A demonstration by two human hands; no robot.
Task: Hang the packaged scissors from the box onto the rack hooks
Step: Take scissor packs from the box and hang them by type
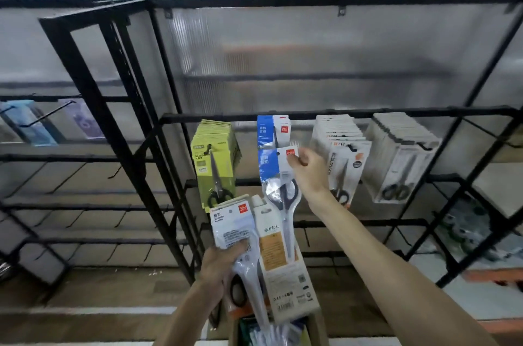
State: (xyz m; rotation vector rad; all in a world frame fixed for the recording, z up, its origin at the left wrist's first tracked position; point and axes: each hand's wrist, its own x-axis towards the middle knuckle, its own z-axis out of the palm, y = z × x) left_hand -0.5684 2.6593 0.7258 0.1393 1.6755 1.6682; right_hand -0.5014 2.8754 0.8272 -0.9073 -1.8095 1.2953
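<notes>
On the left of the rack [311,116], green packs [216,159] hang on their own hook. Below them my left hand [223,263] grips a bunch of scissor packs [235,227], fingers curled round them. It is just above the box [319,328], near me at the bottom edge.

In the middle is the part that matters. My right hand [308,170] pinches the top right corner of a blue pack [271,164] with thumb and fingertips. The pack hangs long-ways, top up, blades pointing down. Its small hole sits just left of my fingers and just below the hung blue packs [273,126] on the middle hook [275,137]. So the hook tip is up and a bit farther away than the hole. I think the next move is to lift the pack and push the hole onto the tip. My right hand is the nearer one.

On the right, white packs [343,142] hang too.
</notes>
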